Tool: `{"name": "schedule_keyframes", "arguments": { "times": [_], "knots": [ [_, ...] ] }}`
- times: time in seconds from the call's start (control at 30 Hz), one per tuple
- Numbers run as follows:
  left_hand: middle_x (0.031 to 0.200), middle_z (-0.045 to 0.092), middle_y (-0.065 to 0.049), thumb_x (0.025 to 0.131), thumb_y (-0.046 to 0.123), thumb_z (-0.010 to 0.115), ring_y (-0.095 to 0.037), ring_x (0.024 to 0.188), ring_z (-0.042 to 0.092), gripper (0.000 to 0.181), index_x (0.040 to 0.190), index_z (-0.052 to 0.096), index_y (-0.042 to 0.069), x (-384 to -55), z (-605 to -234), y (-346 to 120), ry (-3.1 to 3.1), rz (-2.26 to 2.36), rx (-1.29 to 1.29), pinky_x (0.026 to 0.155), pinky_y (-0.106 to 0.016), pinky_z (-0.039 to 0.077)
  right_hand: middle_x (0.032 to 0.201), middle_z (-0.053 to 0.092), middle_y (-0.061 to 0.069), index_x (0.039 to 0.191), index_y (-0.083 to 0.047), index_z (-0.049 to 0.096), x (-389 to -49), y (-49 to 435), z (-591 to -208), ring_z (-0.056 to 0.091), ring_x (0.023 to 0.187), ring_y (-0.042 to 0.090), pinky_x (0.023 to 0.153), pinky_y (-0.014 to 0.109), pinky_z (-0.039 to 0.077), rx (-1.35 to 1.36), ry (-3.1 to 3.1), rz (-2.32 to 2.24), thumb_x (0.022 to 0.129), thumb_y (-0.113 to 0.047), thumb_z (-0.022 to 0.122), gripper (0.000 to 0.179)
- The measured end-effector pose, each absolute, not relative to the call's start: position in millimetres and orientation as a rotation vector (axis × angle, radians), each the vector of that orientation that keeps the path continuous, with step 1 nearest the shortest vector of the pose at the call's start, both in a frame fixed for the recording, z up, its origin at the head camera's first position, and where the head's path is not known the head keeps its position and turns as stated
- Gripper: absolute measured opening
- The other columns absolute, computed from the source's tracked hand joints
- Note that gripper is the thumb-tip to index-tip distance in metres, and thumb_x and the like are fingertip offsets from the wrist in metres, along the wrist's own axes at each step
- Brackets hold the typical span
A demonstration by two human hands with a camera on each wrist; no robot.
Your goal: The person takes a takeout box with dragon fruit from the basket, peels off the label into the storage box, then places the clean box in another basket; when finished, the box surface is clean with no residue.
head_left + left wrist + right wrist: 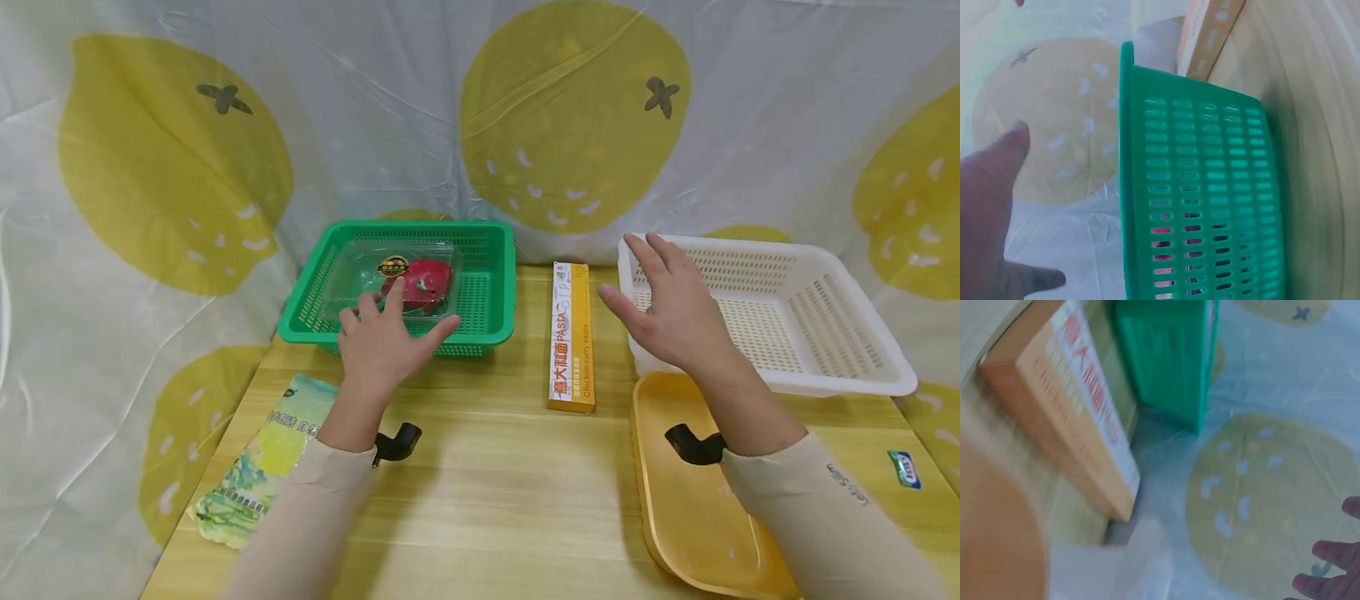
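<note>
In the head view my left hand (386, 346) hovers over the near side of a green basket (487, 333), its fingers spread and holding nothing. A clear plastic lidded box (345, 275) with a black-and-gold sticker sits in that basket, with something red (429, 279) inside or under it; I cannot tell which. My right hand (678, 312) is raised above the left end of a white basket (855, 333), fingers extended, nothing held. Between the two baskets lies an orange and white pasta box (572, 337). The left wrist view shows the green basket's slotted side wall (1204, 175) below the hand.
A yellow-orange plastic tray (667, 500) lies at the front right under my right forearm. A green and yellow printed packet (251, 467) is at the left, partly behind my left sleeve. A small blue-green packet (904, 469) lies near the right edge. A lemon-print curtain (360, 108) stands behind.
</note>
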State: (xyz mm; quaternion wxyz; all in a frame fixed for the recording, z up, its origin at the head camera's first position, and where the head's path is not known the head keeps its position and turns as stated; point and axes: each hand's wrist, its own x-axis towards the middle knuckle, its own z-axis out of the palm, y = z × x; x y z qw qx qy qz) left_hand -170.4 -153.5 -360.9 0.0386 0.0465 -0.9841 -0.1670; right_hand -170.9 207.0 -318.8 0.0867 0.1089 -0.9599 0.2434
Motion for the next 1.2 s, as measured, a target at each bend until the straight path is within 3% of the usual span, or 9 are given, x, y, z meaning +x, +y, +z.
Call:
{"name": "schedule_keyframes", "arguments": {
  "times": [0.1, 0.3, 0.37, 0.53, 0.67, 0.8, 1.03, 1.2],
  "knots": [
    [0.143, 0.040, -0.032, 0.076, 0.097, 0.039, -0.051, 0.116, 0.039, 0.117, 0.164, 0.022, 0.021, -162.9, -366.0, -156.0, -2.965, -0.520, 0.224, 0.087, -0.062, 0.045, 0.169, 0.021, 0.017, 0.164, -0.022, 0.025, -169.4, 189.2, -316.3, 0.020, 0.154, 0.046, 0.119, 0.071, 0.022, 0.372, -2.835, 0.770, 0.100, -0.058, 0.054, 0.079],
    [0.139, 0.046, -0.033, 0.091, 0.079, 0.048, -0.048, 0.112, 0.041, 0.101, 0.163, 0.024, 0.013, -150.8, -377.4, -164.7, -2.850, -0.696, 0.291, 0.093, -0.058, 0.037, 0.167, 0.028, 0.016, 0.161, -0.020, 0.032, -172.3, 153.4, -319.0, 0.029, 0.152, 0.045, 0.118, 0.066, 0.030, 0.494, -2.795, 0.738, 0.100, -0.054, 0.058, 0.075],
    [0.132, 0.054, -0.030, 0.094, 0.072, 0.052, -0.046, 0.111, 0.047, 0.096, 0.163, 0.024, 0.012, -149.4, -382.1, -169.1, -2.780, -0.810, 0.345, 0.093, -0.057, 0.039, 0.166, 0.030, 0.017, 0.161, -0.019, 0.033, -173.0, 140.3, -320.9, 0.031, 0.151, 0.044, 0.117, 0.065, 0.033, 0.527, -2.793, 0.731, 0.099, -0.054, 0.058, 0.075],
    [0.097, 0.069, -0.017, 0.097, 0.065, 0.052, -0.033, 0.089, 0.065, 0.089, 0.163, 0.023, 0.013, -149.3, -393.6, -182.9, -2.632, -1.021, 0.525, 0.071, -0.047, 0.049, 0.165, 0.031, 0.016, 0.161, -0.021, 0.033, -173.7, 106.3, -329.1, 0.033, 0.151, 0.041, 0.118, 0.062, 0.035, 0.587, -2.817, 0.801, 0.100, -0.057, 0.056, 0.074],
    [0.096, 0.072, -0.017, 0.097, 0.067, 0.050, -0.033, 0.088, 0.069, 0.090, 0.164, 0.017, 0.016, -149.5, -400.1, -192.1, -2.589, -1.159, 0.627, 0.071, -0.046, 0.049, 0.167, 0.031, 0.012, 0.161, -0.023, 0.032, -176.1, 80.9, -341.2, 0.033, 0.152, 0.038, 0.117, 0.060, 0.037, 0.607, -2.857, 0.903, 0.101, -0.059, 0.053, 0.073],
    [0.091, 0.069, -0.013, 0.097, 0.067, 0.049, -0.028, 0.082, 0.066, 0.088, 0.164, 0.019, 0.018, -153.1, -404.7, -196.7, -2.474, -1.300, 0.684, 0.073, -0.044, 0.048, 0.165, 0.034, 0.010, 0.160, -0.021, 0.034, -178.8, 57.5, -354.7, 0.036, 0.150, 0.036, 0.118, 0.058, 0.038, 0.630, -2.853, 0.993, 0.102, -0.056, 0.052, 0.070],
    [0.066, 0.049, 0.007, 0.101, 0.051, 0.057, -0.009, 0.060, 0.049, 0.070, 0.156, 0.038, 0.013, -161.7, -418.7, -196.6, -2.168, -1.411, 0.674, 0.059, -0.032, 0.041, 0.162, 0.039, 0.008, 0.158, -0.017, 0.039, -186.2, 24.6, -366.8, 0.037, 0.151, 0.029, 0.122, 0.053, 0.035, 0.637, -2.798, 1.182, 0.103, -0.052, 0.052, 0.067],
    [0.060, 0.047, 0.008, 0.102, 0.042, 0.059, -0.008, 0.050, 0.052, 0.061, 0.153, 0.040, 0.013, -168.5, -426.7, -196.5, -2.050, -1.569, 0.665, 0.053, -0.026, 0.044, 0.163, 0.038, 0.008, 0.158, -0.018, 0.038, -199.8, 8.4, -369.1, 0.035, 0.152, 0.029, 0.121, 0.055, 0.034, 0.593, -2.785, 1.335, 0.102, -0.054, 0.052, 0.068]
  ]
}}
